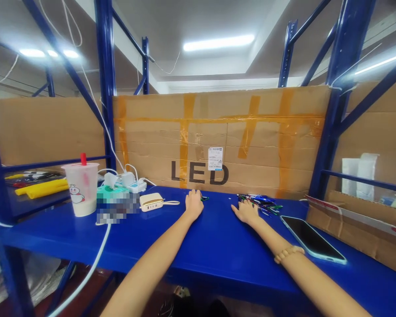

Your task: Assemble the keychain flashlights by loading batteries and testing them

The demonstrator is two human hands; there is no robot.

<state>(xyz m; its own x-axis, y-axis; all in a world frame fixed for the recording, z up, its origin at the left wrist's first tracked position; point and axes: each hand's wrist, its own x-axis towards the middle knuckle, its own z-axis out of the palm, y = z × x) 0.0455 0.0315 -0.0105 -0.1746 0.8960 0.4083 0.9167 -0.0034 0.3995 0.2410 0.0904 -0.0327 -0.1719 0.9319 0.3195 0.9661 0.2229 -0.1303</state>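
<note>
Both hands lie palm-down on the blue shelf top (pixel 53 240), pinching nothing. The right hand (pixel 246 212) is loosely spread, its fingertips (pixel 241 205) at the near edge of a heap of pens (pixel 259 203). The left hand (pixel 194 204) has its fingers pressed together, just beside a small green clip (pixel 204 198), which lies left of the heap.

A phone (pixel 313 239) sits just right of the heap. Well left of the heap are a gold power bank (pixel 151 202), a power strip (pixel 132 186) with white plugs, and a plastic cup (pixel 82 189) with a red straw.
</note>
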